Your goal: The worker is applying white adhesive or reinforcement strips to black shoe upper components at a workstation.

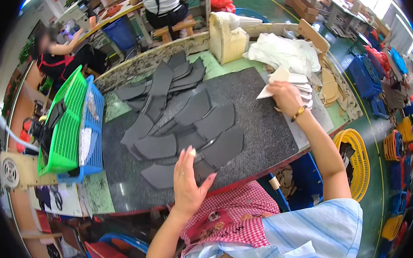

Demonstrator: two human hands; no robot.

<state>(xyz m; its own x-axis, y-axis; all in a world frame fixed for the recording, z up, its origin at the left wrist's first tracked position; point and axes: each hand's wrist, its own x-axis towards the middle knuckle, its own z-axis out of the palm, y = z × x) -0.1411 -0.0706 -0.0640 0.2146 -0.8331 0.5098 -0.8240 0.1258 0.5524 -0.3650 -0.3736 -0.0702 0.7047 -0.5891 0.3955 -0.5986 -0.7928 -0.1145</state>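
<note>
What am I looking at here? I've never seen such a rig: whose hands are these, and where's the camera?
There's no robot: a person works with two bare hands. This picture comes from a fisheye camera on their head, looking down, so straight edges bend near the rim. Picture left is the person's left.

Flat dark-grey pieces lie overlapping on a dark speckled board. The left hand is spread by the nearest ones, apparently holding nothing. The right hand has its fingers on a white piece beside a white stack; whether it's gripped is unclear.
</note>
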